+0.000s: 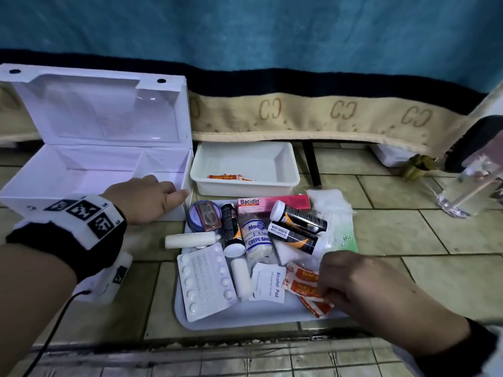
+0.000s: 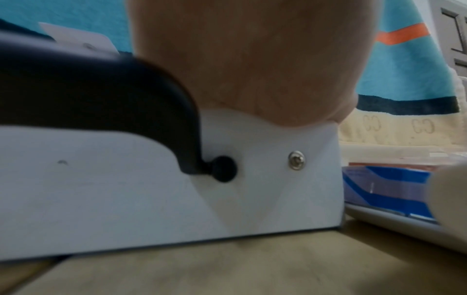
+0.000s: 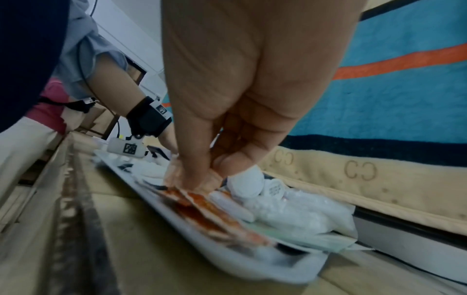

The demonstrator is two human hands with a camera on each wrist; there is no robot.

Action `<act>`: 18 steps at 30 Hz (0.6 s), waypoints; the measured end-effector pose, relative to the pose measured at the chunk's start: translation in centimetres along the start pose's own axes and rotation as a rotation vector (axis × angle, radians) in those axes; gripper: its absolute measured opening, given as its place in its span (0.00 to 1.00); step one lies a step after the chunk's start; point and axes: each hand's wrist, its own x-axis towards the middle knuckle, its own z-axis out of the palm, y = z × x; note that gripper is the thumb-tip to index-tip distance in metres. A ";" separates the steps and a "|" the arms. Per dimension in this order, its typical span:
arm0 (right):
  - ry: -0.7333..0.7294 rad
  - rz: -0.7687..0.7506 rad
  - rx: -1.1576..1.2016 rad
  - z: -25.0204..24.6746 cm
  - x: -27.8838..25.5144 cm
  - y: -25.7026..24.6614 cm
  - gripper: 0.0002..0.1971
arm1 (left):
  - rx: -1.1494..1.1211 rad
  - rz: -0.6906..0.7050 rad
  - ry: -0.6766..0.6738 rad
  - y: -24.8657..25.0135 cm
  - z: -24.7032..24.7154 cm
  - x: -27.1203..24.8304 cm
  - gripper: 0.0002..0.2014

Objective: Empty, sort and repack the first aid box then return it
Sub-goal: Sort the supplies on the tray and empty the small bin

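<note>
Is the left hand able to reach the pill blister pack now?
Probably yes: the blister pack lies uncovered on the tray, close by, though the left hand grips the white box by its rim.

left hand (image 1: 144, 201): bare, left wrist strap (image 1: 54, 248) black and wide
marker block (image 1: 89, 216): white, black square codes
cable (image 1: 49, 333): thin, black
right hand (image 1: 362, 284): bare, right wrist strap (image 1: 473, 346) black
sleeve (image 3: 83, 57): short, grey-blue

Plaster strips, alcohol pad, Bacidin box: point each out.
Plaster strips (image 1: 303, 287), head view, orange wrapper beside the fingers.
Alcohol pad (image 1: 268, 282), head view, middle of sachet.
Bacidin box (image 1: 294, 200), head view, pink top face.
</note>
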 end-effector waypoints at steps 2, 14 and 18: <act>-0.090 0.032 -0.016 0.5 0.2 0.2 0.12 | -0.004 -0.007 -0.001 0.1 0.0 -0.1 0.25; 0.154 0.123 -0.043 -9.7 11.2 1.2 0.15 | 0.032 0.005 0.013 0.5 -0.3 -0.4 0.24; -0.054 0.164 -0.101 -7.8 17.9 1.4 0.20 | 0.031 -0.005 0.017 0.6 -0.4 -0.5 0.24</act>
